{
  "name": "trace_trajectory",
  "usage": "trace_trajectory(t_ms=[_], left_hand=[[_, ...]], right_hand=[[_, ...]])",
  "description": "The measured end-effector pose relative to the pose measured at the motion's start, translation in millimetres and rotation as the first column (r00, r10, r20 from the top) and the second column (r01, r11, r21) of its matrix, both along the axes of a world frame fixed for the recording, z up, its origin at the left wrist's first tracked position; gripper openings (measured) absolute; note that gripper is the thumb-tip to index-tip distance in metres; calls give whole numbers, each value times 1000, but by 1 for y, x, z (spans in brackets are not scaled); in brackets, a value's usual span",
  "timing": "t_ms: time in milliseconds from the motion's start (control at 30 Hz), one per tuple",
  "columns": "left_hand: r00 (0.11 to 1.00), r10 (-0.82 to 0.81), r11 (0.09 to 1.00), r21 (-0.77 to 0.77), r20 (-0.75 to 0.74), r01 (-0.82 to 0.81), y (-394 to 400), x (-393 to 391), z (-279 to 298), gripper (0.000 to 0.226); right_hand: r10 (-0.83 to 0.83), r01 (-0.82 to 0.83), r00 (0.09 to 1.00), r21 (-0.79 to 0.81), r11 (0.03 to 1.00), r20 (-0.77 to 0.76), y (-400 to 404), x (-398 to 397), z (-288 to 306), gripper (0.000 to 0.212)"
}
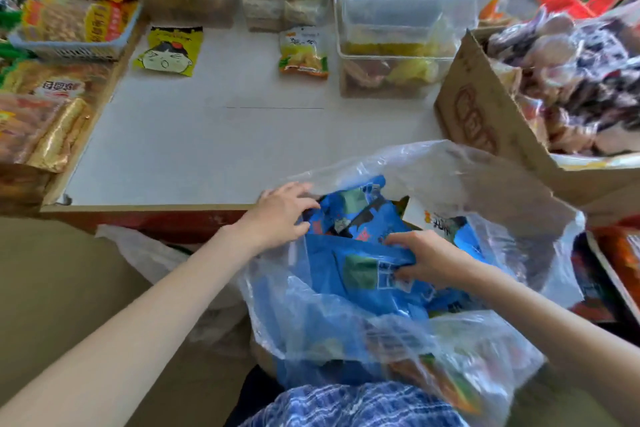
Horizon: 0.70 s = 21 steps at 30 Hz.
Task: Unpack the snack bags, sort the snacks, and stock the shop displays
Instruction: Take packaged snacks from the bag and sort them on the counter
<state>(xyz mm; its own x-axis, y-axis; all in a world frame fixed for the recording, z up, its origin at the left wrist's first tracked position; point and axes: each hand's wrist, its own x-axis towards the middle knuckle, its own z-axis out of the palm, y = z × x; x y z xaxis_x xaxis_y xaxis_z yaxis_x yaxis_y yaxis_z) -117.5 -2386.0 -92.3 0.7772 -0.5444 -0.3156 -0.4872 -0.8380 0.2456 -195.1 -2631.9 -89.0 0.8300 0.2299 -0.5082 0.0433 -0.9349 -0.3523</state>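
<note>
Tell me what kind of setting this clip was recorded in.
Most likely a small snack shop or its stockroom. Clear plastic bins hold sorted packaged snacks, a cardboard box is heaped with wrapped goods, and both hands reach into a clear plastic bag of blue snack packets at a white counter.

A pale, evenly lit surface (194, 135) with a wooden front edge over a red panel; tan floor (52, 270) below.

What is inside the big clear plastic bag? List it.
Inside the plastic bag: blue snack packets, one gripped by the right hand, plus a white packet. Anything deeper is covered.
</note>
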Motion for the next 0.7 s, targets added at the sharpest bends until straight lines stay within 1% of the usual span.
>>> trace_trajectory(t_ms=[67, 133, 167, 200, 233, 267, 300, 333, 367, 400, 433, 467, 500, 533, 567, 600, 633, 667, 700], left_hand=[[992, 112, 994, 7, -52, -112, -1, 4, 10, 39], [980, 186, 981, -39, -76, -190, -8, 6, 21, 35], [967, 237, 962, -115, -94, -247, -13, 7, 27, 33], [940, 306, 912, -239, -148, -334, -20, 9, 35, 32], [893, 362, 813, -378, -267, -443, -28, 11, 45, 31], [824, 355, 668, -497, -442, -554, -34, 13, 56, 33], [733, 255, 503, -561, -630, -657, -40, 15, 68, 39], [621, 108, 361, -552, -776, -752, -43, 19, 76, 47], [520, -8, 250, -505, -854, -826, -44, 24, 82, 56], [455, -56, 182, -458, -888, -870, -44, 29, 83, 59], [421, -42, 143, -423, -906, -895, -45, 32, 82, 50], [406, 42, 120, -399, -913, -909, -44, 36, 75, 32], [380, 139, 81, -372, -915, -925, -43, 38, 69, 13], [359, 212, 31, -361, -909, -932, -39, 41, 61, 11], [344, 261, -11, -359, -902, -933, -33, 44, 53, 18], [345, 293, -39, -372, -892, -927, -24, 49, 47, 22], [351, 323, -46, -385, -879, -922, -14, 53, 44, 24], [359, 350, -46, -399, -865, -916, -5, 57, 40, 25], [364, 359, -47, -406, -859, -912, 4, 61, 38, 25]], right_hand=[[-117, 111, 981, 47, 993, 155, -23, 6, 27, 25], [-276, 235, 919, 172, 957, 280, -44, 16, 64, 21], [-350, 266, 868, 267, 926, 351, -51, 22, 82, 21], [-407, 263, 807, 357, 896, 428, -54, 27, 98, 21], [-436, 235, 740, 411, 881, 512, -51, 31, 109, 21], [-428, 191, 672, 417, 889, 605, -43, 35, 115, 22], [-367, 126, 602, 370, 921, 709, -31, 38, 116, 23], [-260, 46, 543, 281, 959, 798, -17, 41, 110, 26], [-128, -52, 499, 177, 983, 857, -4, 44, 100, 29], [0, -161, 465, 85, 983, 885, 9, 49, 85, 31], [109, -265, 456, 18, 964, 883, 19, 52, 72, 30], [206, -365, 471, -24, 931, 857, 26, 57, 59, 30], [284, -451, 520, -24, 892, 805, 28, 60, 51, 31], [323, -501, 604, 33, 865, 728, 28, 62, 47, 33], [308, -493, 713, 138, 859, 630, 24, 62, 47, 34], [237, -413, 818, 249, 876, 523, 19, 62, 49, 34], [145, -297, 890, 308, 904, 432, 11, 63, 48, 31], [69, -184, 923, 278, 943, 379, 0, 67, 43, 26], [42, -105, 939, 168, 980, 343, -9, 70, 39, 22]])
